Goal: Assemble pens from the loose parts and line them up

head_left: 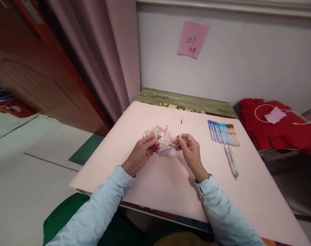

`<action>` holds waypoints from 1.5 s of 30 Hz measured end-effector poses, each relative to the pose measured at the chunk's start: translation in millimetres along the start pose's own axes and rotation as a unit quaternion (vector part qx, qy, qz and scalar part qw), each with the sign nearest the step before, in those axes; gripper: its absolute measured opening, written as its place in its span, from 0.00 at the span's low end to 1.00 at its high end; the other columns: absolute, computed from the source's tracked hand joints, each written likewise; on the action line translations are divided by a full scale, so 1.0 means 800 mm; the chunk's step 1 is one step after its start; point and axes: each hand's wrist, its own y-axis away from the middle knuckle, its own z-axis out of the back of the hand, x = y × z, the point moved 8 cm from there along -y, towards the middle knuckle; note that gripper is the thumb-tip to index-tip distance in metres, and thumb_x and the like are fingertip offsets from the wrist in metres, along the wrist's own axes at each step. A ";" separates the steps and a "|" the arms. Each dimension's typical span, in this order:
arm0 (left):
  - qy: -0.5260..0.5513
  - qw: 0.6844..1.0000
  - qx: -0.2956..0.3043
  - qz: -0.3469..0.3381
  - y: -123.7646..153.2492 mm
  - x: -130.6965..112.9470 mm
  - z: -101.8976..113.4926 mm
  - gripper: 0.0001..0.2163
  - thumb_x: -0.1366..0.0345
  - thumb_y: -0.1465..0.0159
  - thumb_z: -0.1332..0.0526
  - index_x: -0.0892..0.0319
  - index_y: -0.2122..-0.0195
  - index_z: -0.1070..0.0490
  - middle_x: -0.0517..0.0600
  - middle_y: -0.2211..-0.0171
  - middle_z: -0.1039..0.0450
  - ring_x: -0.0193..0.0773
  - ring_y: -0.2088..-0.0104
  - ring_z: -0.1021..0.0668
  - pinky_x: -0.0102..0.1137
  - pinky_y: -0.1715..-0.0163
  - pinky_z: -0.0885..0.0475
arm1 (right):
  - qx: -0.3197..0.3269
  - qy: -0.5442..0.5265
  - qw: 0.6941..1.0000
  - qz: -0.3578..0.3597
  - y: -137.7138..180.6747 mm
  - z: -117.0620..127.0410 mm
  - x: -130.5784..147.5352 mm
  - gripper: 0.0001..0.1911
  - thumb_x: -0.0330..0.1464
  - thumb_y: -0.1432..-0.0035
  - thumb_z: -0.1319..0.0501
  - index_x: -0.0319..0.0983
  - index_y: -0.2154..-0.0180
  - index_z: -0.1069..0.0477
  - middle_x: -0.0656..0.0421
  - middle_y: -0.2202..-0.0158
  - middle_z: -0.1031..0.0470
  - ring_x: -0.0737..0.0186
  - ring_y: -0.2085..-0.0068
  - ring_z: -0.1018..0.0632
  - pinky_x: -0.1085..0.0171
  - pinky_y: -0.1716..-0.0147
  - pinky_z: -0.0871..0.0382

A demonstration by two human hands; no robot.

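Observation:
My right hand (188, 148) pinches a thin white pen refill (181, 127), held upright with its dark tip at the top. In my left hand (145, 148) is a pale translucent pen barrel (156, 134), gripped between thumb and fingers. Between and behind both hands lies a heap of clear and pinkish pen parts (166, 136) on the table, partly hidden by my fingers. To the right, several finished-looking pens (219, 132) with blue, light-blue and brown ends lie in a neat row. Below that row, a few whitish pens (231, 162) lie side by side.
A pale pink sheet covers the table (165, 184). A red cloth (280, 126) with a white cable and pink paper lies beyond its right edge. The wall behind carries a pink note (193, 39). On the left hang a curtain (122, 44) and a wooden door (47, 75).

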 end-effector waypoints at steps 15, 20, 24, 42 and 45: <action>-0.347 0.895 -0.067 -0.272 0.009 -0.065 0.006 0.08 0.63 0.43 0.32 0.54 0.62 0.19 0.50 0.66 0.27 0.37 0.66 0.29 0.30 0.64 0.32 | -0.041 0.129 0.989 0.049 -0.016 0.050 0.019 0.09 0.38 0.45 0.36 0.38 0.70 0.26 0.62 0.74 0.29 0.69 0.76 0.36 0.67 0.77 0.43; -0.382 0.878 -0.052 -0.285 0.013 -0.068 -0.003 0.08 0.64 0.41 0.33 0.52 0.60 0.19 0.50 0.67 0.29 0.37 0.67 0.29 0.31 0.63 0.32 | -0.025 0.140 0.989 0.049 -0.012 0.039 0.023 0.09 0.37 0.45 0.37 0.38 0.70 0.27 0.62 0.74 0.29 0.69 0.76 0.37 0.67 0.76 0.45; -0.392 0.873 -0.043 -0.287 0.015 -0.066 -0.008 0.09 0.65 0.41 0.33 0.53 0.59 0.19 0.50 0.67 0.28 0.36 0.68 0.29 0.31 0.66 0.33 | -0.009 0.155 0.987 0.049 -0.011 0.036 0.023 0.08 0.37 0.45 0.38 0.38 0.71 0.27 0.61 0.74 0.29 0.69 0.76 0.37 0.67 0.76 0.45; -0.387 0.877 -0.040 -0.281 0.016 -0.066 -0.006 0.09 0.66 0.42 0.33 0.52 0.60 0.19 0.51 0.65 0.27 0.36 0.68 0.29 0.31 0.66 0.33 | -0.007 0.170 0.983 0.065 -0.010 0.040 0.028 0.07 0.36 0.45 0.39 0.39 0.72 0.28 0.61 0.73 0.29 0.68 0.75 0.35 0.67 0.77 0.44; -0.400 0.870 -0.035 -0.286 0.017 -0.065 -0.008 0.09 0.66 0.41 0.34 0.52 0.59 0.19 0.52 0.64 0.26 0.36 0.68 0.28 0.31 0.65 0.33 | -0.003 0.165 0.984 0.063 -0.011 0.039 0.028 0.07 0.36 0.45 0.39 0.39 0.72 0.28 0.61 0.73 0.29 0.68 0.75 0.35 0.67 0.77 0.44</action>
